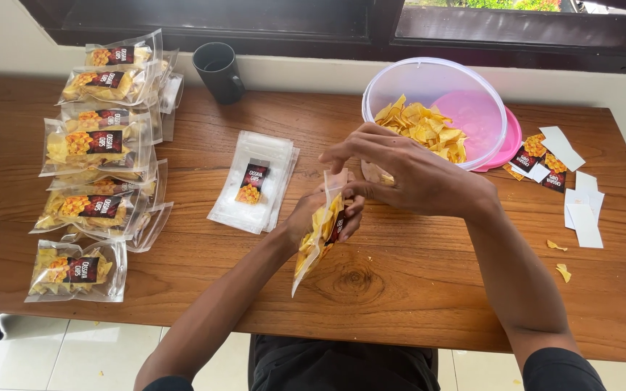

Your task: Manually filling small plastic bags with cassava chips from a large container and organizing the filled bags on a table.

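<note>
Chips (322,233) are being pinched in a pouch (313,250) by both hands (367,190) over a wooden tabletop (400,289) beneath a window (356,18).

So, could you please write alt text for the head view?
A left hand holds a clear pouch of yellow chips while the right hand works at its top, over a wooden table. Filled pouches lie at left; a clear bowl of chips stands behind.

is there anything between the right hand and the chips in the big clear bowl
Nothing visible. The right hand is at the mouth of the pouch held by the left hand; only bare table lies between it and the bowl of chips.
</note>
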